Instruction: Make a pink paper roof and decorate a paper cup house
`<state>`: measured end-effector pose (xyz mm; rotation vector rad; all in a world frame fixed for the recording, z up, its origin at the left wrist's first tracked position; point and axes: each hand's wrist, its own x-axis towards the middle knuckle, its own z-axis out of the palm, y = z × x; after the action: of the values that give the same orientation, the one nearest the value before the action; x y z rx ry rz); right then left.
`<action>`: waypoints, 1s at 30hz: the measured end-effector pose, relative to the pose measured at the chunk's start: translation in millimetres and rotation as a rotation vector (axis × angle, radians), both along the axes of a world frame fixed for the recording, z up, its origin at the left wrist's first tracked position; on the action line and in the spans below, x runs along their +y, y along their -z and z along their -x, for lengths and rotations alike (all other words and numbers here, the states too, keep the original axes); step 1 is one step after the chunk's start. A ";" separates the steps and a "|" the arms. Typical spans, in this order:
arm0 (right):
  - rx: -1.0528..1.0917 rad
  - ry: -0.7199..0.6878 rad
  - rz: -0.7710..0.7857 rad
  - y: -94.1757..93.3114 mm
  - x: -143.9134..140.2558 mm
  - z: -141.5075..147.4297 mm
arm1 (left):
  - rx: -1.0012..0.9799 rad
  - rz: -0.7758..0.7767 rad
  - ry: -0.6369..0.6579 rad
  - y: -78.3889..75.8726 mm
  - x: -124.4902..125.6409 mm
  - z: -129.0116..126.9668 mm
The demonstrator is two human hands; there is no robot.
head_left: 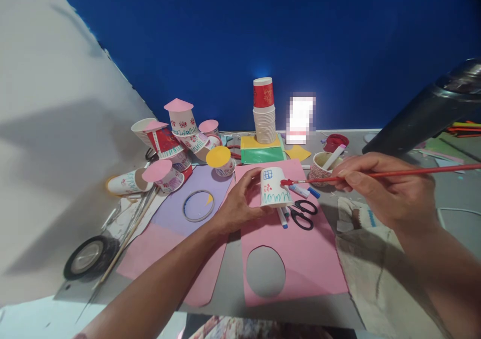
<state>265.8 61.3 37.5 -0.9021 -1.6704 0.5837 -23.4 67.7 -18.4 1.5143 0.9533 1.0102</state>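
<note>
My left hand [242, 198] grips a white paper cup [272, 186], turned upside down above the pink paper. A blue window, red dots and a green grass-like scribble are drawn on its side. My right hand [387, 188] is closed around a red-handled paintbrush [326, 178]. The brush's red tip meets the right side of the cup, or is just in front of it. Below the cup lie black-handled scissors [303, 213] and several markers [282, 218]. Just left of my right hand, a small paint cup [319, 171] holds a white stick-like marker.
Decorated cups with pink paper cone roofs [179, 106] crowd the left back. A cup stack [264, 111] stands near the blue wall. Pink paper [300, 269] has a round cut-out. Black tape [90, 258] lies left, cloth [372, 259] right; a dark bottle [417, 111] leans in at right.
</note>
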 end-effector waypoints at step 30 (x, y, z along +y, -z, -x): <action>0.115 0.380 0.045 -3.4 11.2 8.4 | 0.454 -0.318 -0.289 -1.0 0.9 -1.0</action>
<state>257.4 72.5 40.9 -1.1623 -1.3413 0.4052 -22.4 68.7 -17.4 1.9614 1.4119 1.0795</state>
